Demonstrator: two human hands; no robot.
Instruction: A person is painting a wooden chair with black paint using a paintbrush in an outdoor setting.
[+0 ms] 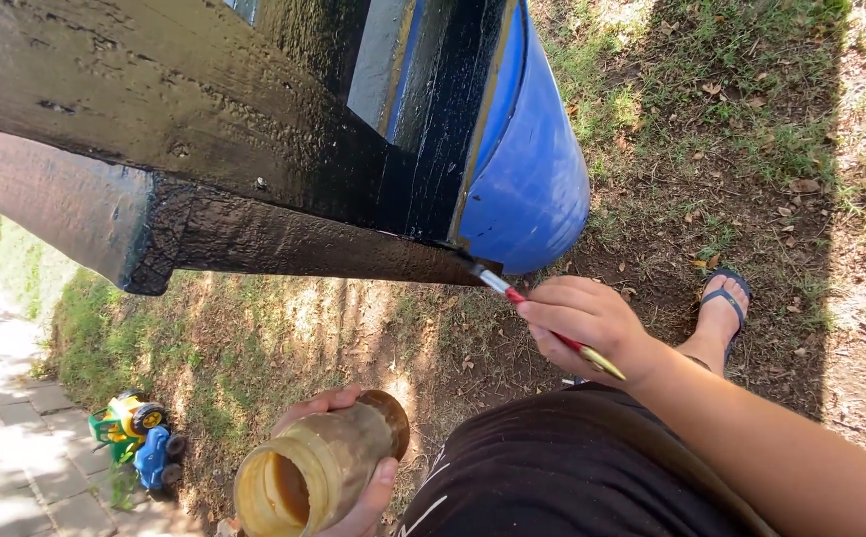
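Jar (318, 467), open, brownish liquid inside, gripped by left hand (353, 487); right hand (587, 318) pinches paintbrush (542, 320)

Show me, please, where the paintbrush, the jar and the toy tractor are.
paintbrush (512, 293), head view, red handle near the ferrule.
jar (318, 467), head view, side of the glass.
toy tractor (134, 418), head view, green and yellow body.
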